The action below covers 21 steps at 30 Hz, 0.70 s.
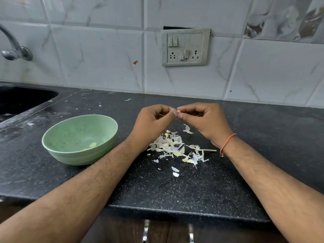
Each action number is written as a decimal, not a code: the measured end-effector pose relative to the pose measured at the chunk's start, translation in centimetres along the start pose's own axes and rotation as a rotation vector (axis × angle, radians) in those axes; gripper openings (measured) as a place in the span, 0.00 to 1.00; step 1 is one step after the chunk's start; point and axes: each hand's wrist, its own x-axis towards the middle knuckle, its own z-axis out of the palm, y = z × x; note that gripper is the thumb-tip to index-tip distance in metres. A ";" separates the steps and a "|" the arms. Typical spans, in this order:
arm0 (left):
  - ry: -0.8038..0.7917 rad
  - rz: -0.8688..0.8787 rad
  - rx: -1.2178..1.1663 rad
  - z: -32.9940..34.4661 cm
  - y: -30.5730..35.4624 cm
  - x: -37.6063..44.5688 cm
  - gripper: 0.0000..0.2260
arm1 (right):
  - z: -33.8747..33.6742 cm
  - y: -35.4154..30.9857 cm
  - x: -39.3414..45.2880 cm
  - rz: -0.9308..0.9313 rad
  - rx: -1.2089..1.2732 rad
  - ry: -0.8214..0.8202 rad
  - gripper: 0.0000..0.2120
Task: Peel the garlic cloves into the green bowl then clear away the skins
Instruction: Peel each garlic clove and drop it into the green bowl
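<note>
While both hands are meeting above the dark speckled countertop (201, 186), the left hand (152, 123) and the right hand (205, 120) are pinching one small garlic clove (178, 111) between their fingertips, held up off the surface. Fingers of both hands are curling inward, thumbs and forefingers closing on the clove; a sliver of pale skin is showing at the left fingertips (whether it is attached to the clove or already loose, cannot tell). An orange thread (227, 142) is sitting around the right wrist.

The green bowl (57, 151) is standing on the counter just beside the left forearm, to its left, upright. One peeled clove (93, 144) is lying in it near the front wall, with a smaller pale piece next to it.

Below the hands, a pile of skins (172, 146) is lying on the counter between the two wrists, with several unpeeled or partly peeled cloves mixed in. A thin pale stalk (209, 150) is sticking out of the pile toward the right wrist. Loose flakes are lying apart from the pile, nearer the counter edge and toward the back wall.

A sink (22, 99) is sitting at far left under a tap (12, 50); a switch plate (185, 47) is sitting on the tiled wall.
</note>
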 end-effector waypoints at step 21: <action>-0.036 -0.179 -0.059 0.3 -0.9 0.5 0.08 | -0.1 -0.4 -0.1 0.183 0.429 0.021 0.09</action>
